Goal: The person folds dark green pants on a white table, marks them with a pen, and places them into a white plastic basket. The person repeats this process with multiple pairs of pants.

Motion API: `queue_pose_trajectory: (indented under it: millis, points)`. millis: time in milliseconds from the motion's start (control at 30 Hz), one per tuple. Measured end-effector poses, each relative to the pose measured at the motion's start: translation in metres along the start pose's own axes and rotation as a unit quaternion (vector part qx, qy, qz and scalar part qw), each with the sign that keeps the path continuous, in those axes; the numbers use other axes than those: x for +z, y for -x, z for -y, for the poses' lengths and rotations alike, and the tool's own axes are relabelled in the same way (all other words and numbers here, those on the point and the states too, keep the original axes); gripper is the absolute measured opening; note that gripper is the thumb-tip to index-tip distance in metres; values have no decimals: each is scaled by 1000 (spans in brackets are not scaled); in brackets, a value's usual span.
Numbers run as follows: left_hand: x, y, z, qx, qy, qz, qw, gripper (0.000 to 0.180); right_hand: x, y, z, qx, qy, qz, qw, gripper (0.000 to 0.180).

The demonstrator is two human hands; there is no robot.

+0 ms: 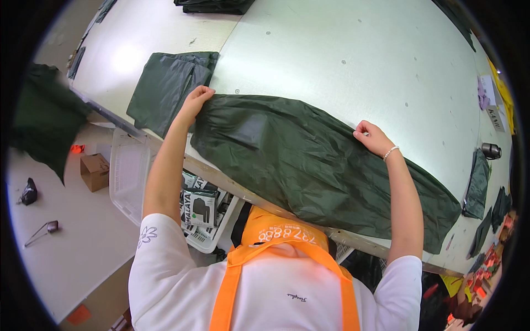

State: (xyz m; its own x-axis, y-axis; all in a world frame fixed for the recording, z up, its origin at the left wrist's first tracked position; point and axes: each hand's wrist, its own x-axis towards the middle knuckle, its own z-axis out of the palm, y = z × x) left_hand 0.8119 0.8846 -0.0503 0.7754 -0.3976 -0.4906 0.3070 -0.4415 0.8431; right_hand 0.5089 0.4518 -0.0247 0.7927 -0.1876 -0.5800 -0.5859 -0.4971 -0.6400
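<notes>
A pair of dark green trousers [309, 160], in thin shiny fabric, lies lengthwise along the table's near edge. Its gathered waist end is at the left and part of it hangs over the edge. My left hand [197, 102] is closed on the upper corner of that waist end. Farther right, my right hand [374, 138] pinches the trousers' far edge, fingertips curled together. Beside my left hand is a folded dark green garment [165, 85], lying flat and partly covered by my wrist.
The pale table [331, 60] has small round studs. Below its edge sits a white bin [201, 243] of flat packages [200, 208], near a clear plastic tub [127, 171]. A cardboard box [95, 172] is at left. A dark cup [491, 150] and folded garments [476, 185] lie at right.
</notes>
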Motion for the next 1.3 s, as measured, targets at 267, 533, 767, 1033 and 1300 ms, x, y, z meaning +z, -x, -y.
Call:
queue_pose_trajectory:
  millis: [267,533,767,1033,1300]
  points:
    - [9,41,-44,127,-365,43,921,54,7,-8,-13,47,27,-46,997,36]
    - [11,48,-44,166,-219,77,959,22,23,14,-6,-179,145,-175,957,29]
    - [77,33,-60,380,-384,-302,785,49,26,-16,-24,-69,105,-259,958,15]
    - [284,174,-7,393,-428,163,798,71,52,-9,28,-131,271,-452,840,39]
    - [313,173,24,327,-493,164,790,74,80,-15,-7,-246,196,-239,919,61]
